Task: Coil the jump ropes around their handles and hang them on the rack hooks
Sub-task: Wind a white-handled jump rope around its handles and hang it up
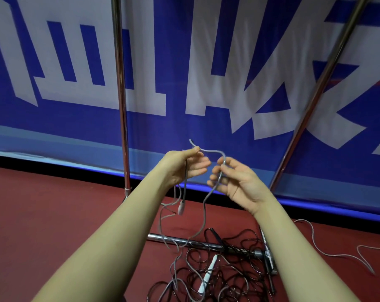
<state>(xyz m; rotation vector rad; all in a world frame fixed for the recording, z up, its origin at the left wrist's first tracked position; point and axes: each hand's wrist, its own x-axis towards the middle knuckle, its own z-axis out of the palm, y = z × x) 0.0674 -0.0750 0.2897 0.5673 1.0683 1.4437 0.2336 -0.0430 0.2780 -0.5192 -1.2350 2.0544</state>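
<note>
Left hand: the left hand is raised at the centre of the frame; a grey rope is pinched between thumb and forefinger, with the other fingers loosely curled.
Right hand: the right hand is held just right of the left one, palm turned up; the same grey rope is gripped between its curled fingers and thumb.
Grey rope: a short span is stretched between the two hands, with a free end poking up above the left thumb; from each hand a length is hung down toward the floor at lower centre.
Hanging handle: a pale handle tip is seen dangling below the left hand on a thin dark stem, clear of the floor.
Floor pile: a tangle of dark ropes is spread over the red floor at bottom centre, and the grey rope's lower loops are mixed into it.
White handle: a white handle is lain slantwise within the tangle.
Loose cord: another pale cord is trailed across the floor at lower right.
Rack: two metal uprights are seen, one left of centre and one slanting at upper right, joined by a base bar on the floor under the ropes.
Backdrop: a blue and white banner is stretched behind the rack across the upper frame.
</note>
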